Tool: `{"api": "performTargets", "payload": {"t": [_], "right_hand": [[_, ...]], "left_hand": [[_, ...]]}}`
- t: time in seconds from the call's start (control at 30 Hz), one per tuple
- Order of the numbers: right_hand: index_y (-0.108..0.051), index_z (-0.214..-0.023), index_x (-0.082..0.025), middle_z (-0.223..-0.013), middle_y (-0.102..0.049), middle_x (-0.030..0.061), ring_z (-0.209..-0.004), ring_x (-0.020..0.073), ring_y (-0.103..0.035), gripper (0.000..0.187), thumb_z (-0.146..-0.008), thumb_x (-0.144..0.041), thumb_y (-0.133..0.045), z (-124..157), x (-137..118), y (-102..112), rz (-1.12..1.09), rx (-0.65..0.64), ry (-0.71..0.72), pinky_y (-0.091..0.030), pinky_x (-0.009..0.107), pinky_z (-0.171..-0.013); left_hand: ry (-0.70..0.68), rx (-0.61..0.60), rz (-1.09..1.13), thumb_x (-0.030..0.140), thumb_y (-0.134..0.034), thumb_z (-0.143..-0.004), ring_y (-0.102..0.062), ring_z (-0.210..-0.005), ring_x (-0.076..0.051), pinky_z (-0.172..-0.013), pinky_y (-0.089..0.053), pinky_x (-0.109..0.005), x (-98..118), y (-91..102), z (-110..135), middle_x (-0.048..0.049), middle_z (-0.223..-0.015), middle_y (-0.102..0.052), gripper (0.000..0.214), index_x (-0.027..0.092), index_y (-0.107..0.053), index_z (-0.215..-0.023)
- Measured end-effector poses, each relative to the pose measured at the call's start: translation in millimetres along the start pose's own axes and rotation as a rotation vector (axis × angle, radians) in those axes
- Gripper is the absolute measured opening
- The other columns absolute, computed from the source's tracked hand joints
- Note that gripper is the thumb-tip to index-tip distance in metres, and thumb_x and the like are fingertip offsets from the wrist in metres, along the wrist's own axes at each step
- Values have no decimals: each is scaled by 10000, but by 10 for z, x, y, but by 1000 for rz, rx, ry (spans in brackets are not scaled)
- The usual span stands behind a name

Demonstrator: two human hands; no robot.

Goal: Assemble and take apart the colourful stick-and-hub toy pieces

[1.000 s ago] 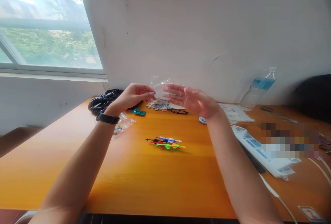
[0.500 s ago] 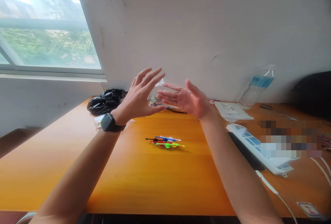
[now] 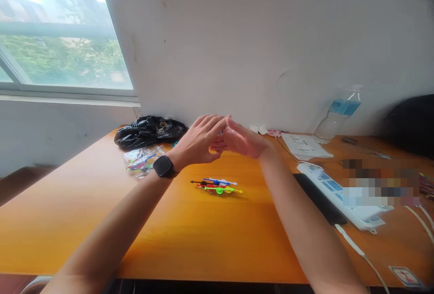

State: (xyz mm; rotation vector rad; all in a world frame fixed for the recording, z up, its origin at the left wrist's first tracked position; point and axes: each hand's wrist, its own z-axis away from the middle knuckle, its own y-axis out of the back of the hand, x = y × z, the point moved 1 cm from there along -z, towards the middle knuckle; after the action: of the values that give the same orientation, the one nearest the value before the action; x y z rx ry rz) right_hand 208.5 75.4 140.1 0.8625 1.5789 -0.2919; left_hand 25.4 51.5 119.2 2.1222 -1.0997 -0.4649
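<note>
My left hand [image 3: 200, 140], with a black smartwatch [image 3: 163, 166] on its wrist, reaches forward with fingers stretched out. It meets my right hand [image 3: 244, 140], whose fingers are partly hidden behind it. No object shows between the two. Both are raised beyond a small cluster of plastic arrow spinners [image 3: 219, 187] in blue, black, red, green, white and yellow, which lies on the wooden table [image 3: 203, 239]. Neither hand touches the cluster.
Left of the hands lie a black plastic bag [image 3: 145, 132] and a clear packet [image 3: 140, 160] of colourful pieces. To the right are a white power strip [image 3: 327, 190], a dark flat device [image 3: 317, 196], a white paper [image 3: 305, 145], a plastic bottle [image 3: 335, 117] and a white cable [image 3: 352, 242].
My hands, apart and higher before, have come together and dropped a little. The left moved right and down. The spinner cluster has stayed in place.
</note>
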Motion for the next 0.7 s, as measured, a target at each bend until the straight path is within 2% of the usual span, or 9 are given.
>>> {"api": "performTargets", "payload": {"t": [0.1, 0.13, 0.3, 0.43, 0.57, 0.7], "right_hand": [[-719, -1184, -243, -1028, -766, 86, -1083, 258, -700, 709, -904, -849, -479, -9, 36, -12, -146, -141, -100, -576, 415, -974], [-721, -1182, -238, -1037, -768, 91, -1095, 261, -699, 692, -904, -834, -505, -13, 39, -15, -183, -148, -107, -572, 417, -986], [-703, -1220, -208, -1149, -763, 122, -1185, 277, -682, 624, -948, -747, -546, -20, 19, 2, -335, -153, -62, -535, 457, -1077], [-675, -1270, -186, -1229, -748, 132, -1216, 278, -681, 618, -993, -709, -498, -18, -7, 35, -443, -173, -81, -492, 477, -1144], [-643, -1325, -218, -1216, -756, 119, -1174, 275, -708, 579, -1009, -680, -495, -29, -33, 11, -470, -115, -98, -518, 492, -1118], [-679, -1288, -212, -1167, -767, 121, -1151, 288, -708, 591, -995, -696, -508, -14, -80, 0, -394, -91, -110, -551, 479, -1066]], "left_hand": [[-16, 9, -23, 212, -759, -770, -447, -1407, -400, -1209, -324, -557, 1, -34, 1, -177, -1543, -481, 1005, 211, -266, -1646], [-21, 15, -38, 208, -756, -774, -444, -1412, -396, -1208, -326, -552, -6, -40, 3, -175, -1553, -473, 1009, 211, -256, -1650], [-19, 50, -113, 95, -652, -783, -460, -1412, -343, -1199, -353, -504, -72, -22, 22, -140, -1550, -492, 985, 226, -227, -1662], [-3, 65, -148, 114, -631, -790, -492, -1372, -336, -1184, -372, -503, -129, 12, 38, -140, -1526, -515, 965, 214, -230, -1661], [-2, 72, -160, 128, -614, -797, -519, -1333, -336, -1171, -380, -506, -140, 16, 40, -135, -1498, -538, 938, 220, -246, -1655], [-1, 51, -161, 124, -623, -783, -524, -1315, -330, -1171, -371, -491, -135, 14, 38, -129, -1484, -548, 945, 218, -256, -1649]]}}
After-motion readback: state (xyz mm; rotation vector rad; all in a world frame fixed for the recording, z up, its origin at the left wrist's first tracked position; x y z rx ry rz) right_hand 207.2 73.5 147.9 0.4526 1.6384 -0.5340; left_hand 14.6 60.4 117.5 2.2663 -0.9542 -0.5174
